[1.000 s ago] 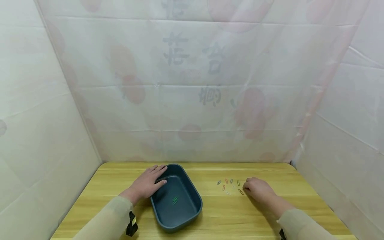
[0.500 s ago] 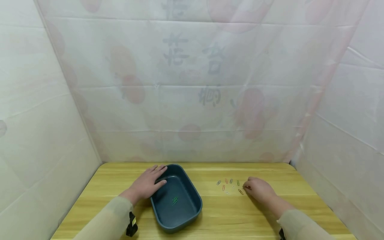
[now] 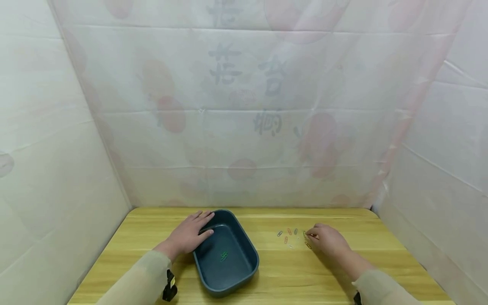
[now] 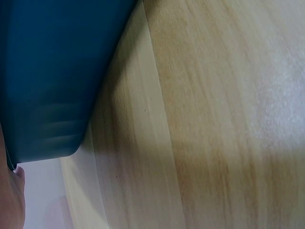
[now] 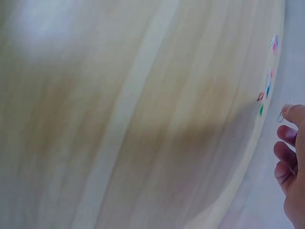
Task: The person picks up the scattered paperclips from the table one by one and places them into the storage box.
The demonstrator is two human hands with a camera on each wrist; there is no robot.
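The right hand (image 3: 328, 239) pinches a paper clip (image 5: 281, 116) at its fingertips; keep that pinch firm. The left hand (image 3: 189, 234), fingers straight, steadies the blue tray (image 3: 244, 277) on the desk (image 3: 289, 275).

From my seat, the left wrist camera gives me mostly the wooden table (image 4: 214, 119), its pale grain running in long streaks, with a bright washed-out patch of glare toward the upper right. The dark blue tray (image 4: 52, 71) fills the upper left, its rounded outer wall and corner resting on the wood and casting a soft shadow beside it. At the lower left edge I catch a sliver of the left hand (image 4: 10, 200) (only skin, blurred), touching the tray's rim.
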